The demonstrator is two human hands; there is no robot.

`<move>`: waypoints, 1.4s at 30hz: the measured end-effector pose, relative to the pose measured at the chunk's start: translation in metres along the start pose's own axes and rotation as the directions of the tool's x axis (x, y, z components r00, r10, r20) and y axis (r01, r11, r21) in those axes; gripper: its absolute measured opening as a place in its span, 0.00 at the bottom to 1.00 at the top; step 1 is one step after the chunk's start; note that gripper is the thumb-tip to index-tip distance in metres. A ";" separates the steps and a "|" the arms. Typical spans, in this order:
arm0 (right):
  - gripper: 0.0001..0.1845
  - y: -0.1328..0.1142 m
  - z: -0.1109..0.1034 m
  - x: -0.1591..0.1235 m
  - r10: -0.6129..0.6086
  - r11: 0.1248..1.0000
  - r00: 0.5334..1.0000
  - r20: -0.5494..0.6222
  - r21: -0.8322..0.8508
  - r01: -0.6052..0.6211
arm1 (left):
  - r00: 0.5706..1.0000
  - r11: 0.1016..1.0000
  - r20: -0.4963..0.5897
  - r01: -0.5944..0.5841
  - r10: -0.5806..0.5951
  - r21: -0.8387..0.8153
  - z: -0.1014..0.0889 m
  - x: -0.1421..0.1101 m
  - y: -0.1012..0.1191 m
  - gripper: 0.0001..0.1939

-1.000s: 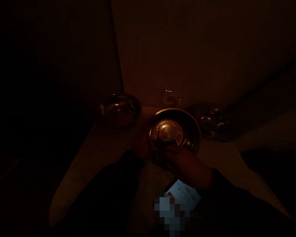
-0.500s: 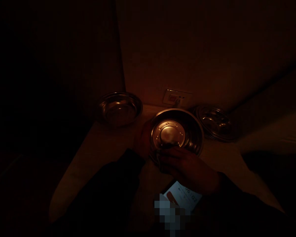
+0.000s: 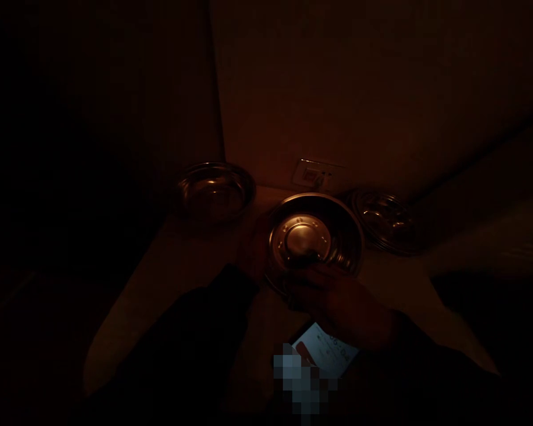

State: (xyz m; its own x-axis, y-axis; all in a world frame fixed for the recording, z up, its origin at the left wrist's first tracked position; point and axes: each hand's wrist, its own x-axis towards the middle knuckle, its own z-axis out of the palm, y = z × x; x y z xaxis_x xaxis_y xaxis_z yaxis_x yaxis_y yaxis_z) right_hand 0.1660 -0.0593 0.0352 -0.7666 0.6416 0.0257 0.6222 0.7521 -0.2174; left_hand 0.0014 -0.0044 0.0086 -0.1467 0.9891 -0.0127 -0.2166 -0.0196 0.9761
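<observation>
Bowl [image 3: 349, 236] of shiny metal stands before us near the back of the table [image 3: 400, 290], its mouth facing up toward us, with a bright ringed disc [image 3: 304, 236] low inside; whether that is its own bottom or a separate piece, we cannot tell. Our right hand [image 3: 335, 296] lies over its near edge, fingers close together, though we cannot tell if they clamp the rim. Our left hand [image 3: 252, 248] is at its left side, so deep in shadow that we cannot tell how its fingers stand. To the left we see a wide metal dish [image 3: 215, 198], and to the right, just beside the bowl, a stack of metal dishes [image 3: 384, 219]. Nearer us, a lit phone [image 3: 326, 349] rests under our right wrist, partly covered by a pixelated patch. Pale wood-like tabletop runs toward us with a rounded left corner. Behind rises a dim, reddish-brown wall [image 3: 337, 89] bearing a socket plate [image 3: 317, 173], a dark vertical seam at its left; the rest of our room sinks into near-blackness.
</observation>
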 end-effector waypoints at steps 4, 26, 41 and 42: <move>0.17 -0.006 0.009 0.010 0.029 0.997 0.991 -0.132 0.068 -0.020 | 0.998 1.000 -0.053 0.025 -0.025 0.006 0.003 0.000 -0.001 0.17; 0.11 0.004 -0.003 -0.007 0.015 1.000 0.999 0.049 0.019 -0.016 | 0.998 0.999 -0.039 -0.042 0.042 0.012 0.001 0.001 -0.004 0.16; 0.16 0.002 -0.006 -0.004 0.007 1.000 0.993 0.121 0.007 -0.008 | 0.998 0.998 -0.021 -0.061 0.062 0.029 0.002 -0.001 -0.005 0.16; 0.16 0.001 -0.004 -0.002 0.007 1.000 0.995 0.095 0.016 -0.009 | 0.998 0.997 -0.009 -0.068 0.069 0.027 0.002 -0.002 -0.004 0.17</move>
State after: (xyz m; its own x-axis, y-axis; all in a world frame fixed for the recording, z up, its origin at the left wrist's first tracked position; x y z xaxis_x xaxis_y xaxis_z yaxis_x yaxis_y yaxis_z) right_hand 0.1687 -0.0594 0.0388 -0.7738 0.6297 -0.0682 0.6260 0.7440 -0.2336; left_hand 0.0049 -0.0057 0.0053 -0.1700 0.9841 0.0523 -0.1801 -0.0832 0.9801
